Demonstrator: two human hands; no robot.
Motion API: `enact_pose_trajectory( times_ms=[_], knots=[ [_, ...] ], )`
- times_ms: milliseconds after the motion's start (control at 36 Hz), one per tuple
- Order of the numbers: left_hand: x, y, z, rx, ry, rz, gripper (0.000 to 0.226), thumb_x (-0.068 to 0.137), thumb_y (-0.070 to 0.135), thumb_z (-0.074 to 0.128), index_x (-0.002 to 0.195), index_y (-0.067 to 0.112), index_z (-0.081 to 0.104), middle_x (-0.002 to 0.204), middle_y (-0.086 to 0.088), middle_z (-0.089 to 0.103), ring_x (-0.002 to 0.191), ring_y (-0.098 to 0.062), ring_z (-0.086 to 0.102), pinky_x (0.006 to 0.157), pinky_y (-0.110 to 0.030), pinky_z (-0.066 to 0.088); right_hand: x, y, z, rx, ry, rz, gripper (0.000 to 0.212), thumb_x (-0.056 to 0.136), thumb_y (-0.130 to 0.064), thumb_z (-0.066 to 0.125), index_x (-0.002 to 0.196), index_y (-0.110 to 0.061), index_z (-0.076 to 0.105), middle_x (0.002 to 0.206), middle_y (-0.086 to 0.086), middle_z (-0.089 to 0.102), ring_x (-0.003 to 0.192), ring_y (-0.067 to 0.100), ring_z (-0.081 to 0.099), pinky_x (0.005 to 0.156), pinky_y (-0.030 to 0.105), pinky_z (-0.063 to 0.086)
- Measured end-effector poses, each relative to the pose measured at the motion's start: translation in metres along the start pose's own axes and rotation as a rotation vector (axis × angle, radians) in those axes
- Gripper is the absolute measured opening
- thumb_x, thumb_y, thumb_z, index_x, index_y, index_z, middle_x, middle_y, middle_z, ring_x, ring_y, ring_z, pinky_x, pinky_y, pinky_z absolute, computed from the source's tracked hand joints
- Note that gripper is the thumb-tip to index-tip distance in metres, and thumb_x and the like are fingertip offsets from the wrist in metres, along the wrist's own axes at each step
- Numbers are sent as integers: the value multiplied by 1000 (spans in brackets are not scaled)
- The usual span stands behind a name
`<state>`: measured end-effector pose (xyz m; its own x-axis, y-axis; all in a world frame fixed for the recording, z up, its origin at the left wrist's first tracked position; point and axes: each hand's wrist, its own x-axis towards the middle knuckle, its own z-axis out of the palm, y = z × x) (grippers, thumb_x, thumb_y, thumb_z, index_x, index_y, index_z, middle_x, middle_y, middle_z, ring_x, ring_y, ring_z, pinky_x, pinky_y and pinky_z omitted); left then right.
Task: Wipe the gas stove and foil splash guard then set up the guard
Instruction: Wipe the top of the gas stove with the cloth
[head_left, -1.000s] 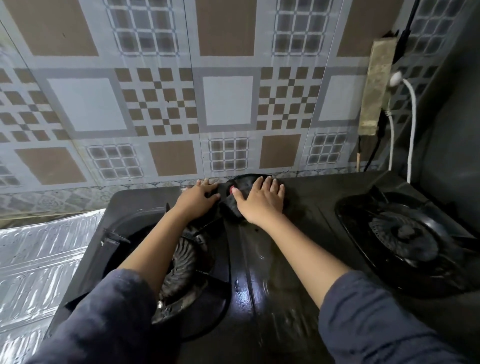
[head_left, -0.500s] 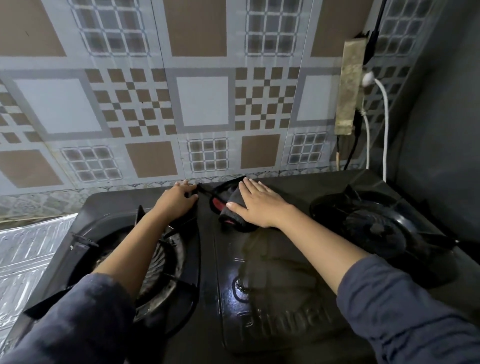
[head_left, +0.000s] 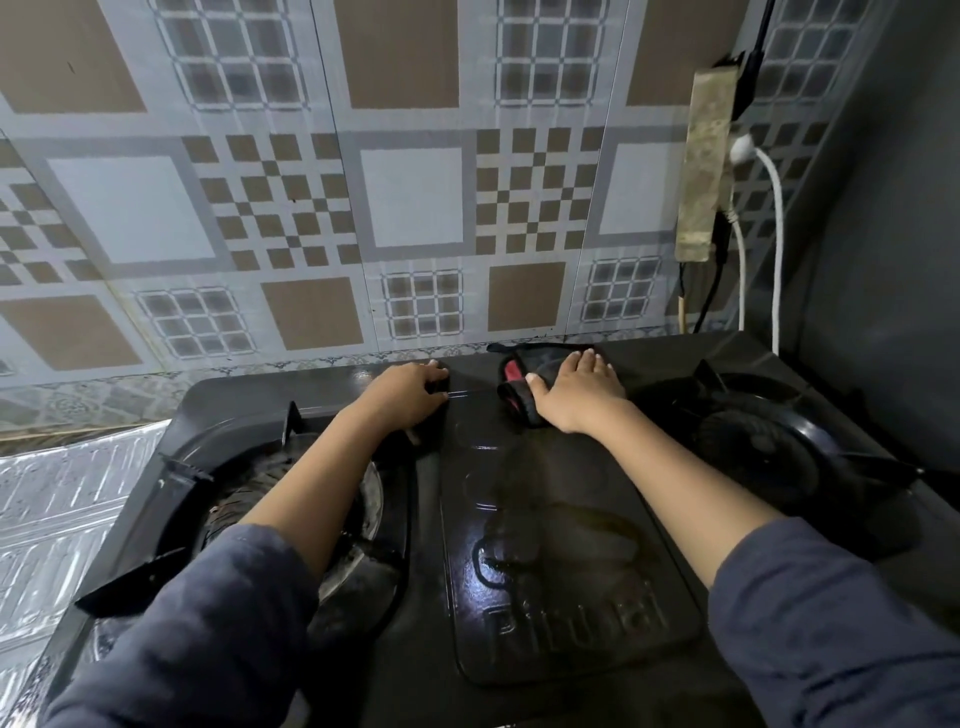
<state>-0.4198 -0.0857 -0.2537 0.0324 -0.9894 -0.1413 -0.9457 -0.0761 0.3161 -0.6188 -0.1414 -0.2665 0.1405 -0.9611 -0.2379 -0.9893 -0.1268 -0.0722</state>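
Wiping along the back strip of the gas stove (head_left: 545, 519), the right hand (head_left: 576, 395) lies flat and open, palm pressing a dark cloth (head_left: 517, 387) with a red patch onto the black top. Over the last second the cloth has moved from the middle of the rear edge a little toward the right burner (head_left: 769, 447), which suggests the centre back is done and the stroke is heading rightward. The left hand (head_left: 408, 395) has stayed where it was, fingers curled down on the stove top just behind the left burner (head_left: 291, 499), apparently bracing; it grips nothing I can make out. The wet sheen on the centre panel hints that this part has been covered, so I judge the stove wipe to be well under way, while the foil splash guard (head_left: 67, 519) lies flat to the left of the stove, not set up. Room is tight: the cloth is close to the tiled wall (head_left: 415, 197) at the rear, and to the right the raised pot supports, the white cable (head_left: 776, 234) and the dark side wall close in. Open space lies forward, over the centre panel.
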Motion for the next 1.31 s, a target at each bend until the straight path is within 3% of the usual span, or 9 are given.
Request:
enact_pose_trajectory(
  times_ms=[139, 306, 444, 556, 694, 944, 1306],
  knots=[
    [-3, 21, 4, 118, -43, 29, 48, 96, 27, 43, 142, 18, 36, 155, -1, 23, 136, -29, 34, 111, -39, 31, -8, 1, -2, 21, -24, -52, 72, 97, -47, 17, 146, 2, -2, 155, 24, -7, 145, 33, -5, 119, 42, -2],
    [-13, 32, 9, 175, -88, 48, 50, 99, 25, 34, 146, 9, 24, 157, -10, 16, 142, -28, 25, 114, -36, 23, -17, -7, -2, 63, 2, -134, 64, 96, -38, 21, 148, -3, 6, 157, 20, -2, 146, 31, -3, 118, 44, -4],
    [-23, 33, 13, 195, -113, 34, 54, 100, 27, 29, 148, 7, 12, 158, -11, 5, 146, -22, 10, 117, -32, 12, -22, -14, 8, 81, 110, -132, 69, 95, -49, 20, 147, -4, 13, 156, 20, 5, 146, 30, 2, 118, 44, -4],
    [-30, 34, 18, 247, -101, 13, 55, 100, 33, 25, 148, 7, 12, 158, -10, 5, 146, -22, 11, 118, -40, 17, -23, -13, 10, 69, 130, -154, 84, 90, -64, 19, 147, -4, 12, 156, 20, 7, 146, 31, 3, 117, 44, -5],
    [-43, 39, 23, 311, -61, -10, 57, 100, 38, 23, 148, 9, 12, 158, -7, 7, 144, -27, 19, 115, -41, 22, -24, -4, 10, 24, 108, -231, 80, 92, -61, 21, 148, -6, 8, 157, 17, 4, 146, 28, 1, 119, 42, -3],
    [-59, 50, 33, 66, -113, -9, 59, 101, 27, 27, 146, 0, 2, 157, -17, -5, 146, -28, -6, 118, -35, 2, -30, 8, 9, 14, 80, -334, 67, 97, -49, 22, 149, -10, 6, 159, 10, 0, 146, 22, -1, 118, 38, -3],
    [-74, 44, 39, 25, -92, -28, 56, 101, 26, 25, 148, 5, 2, 158, -11, -8, 146, -21, -7, 118, -34, 1, -49, -2, 18, 34, 101, -413, 58, 98, -36, 25, 149, -11, 10, 159, 8, 3, 146, 20, 2, 118, 35, -1]
  ],
)
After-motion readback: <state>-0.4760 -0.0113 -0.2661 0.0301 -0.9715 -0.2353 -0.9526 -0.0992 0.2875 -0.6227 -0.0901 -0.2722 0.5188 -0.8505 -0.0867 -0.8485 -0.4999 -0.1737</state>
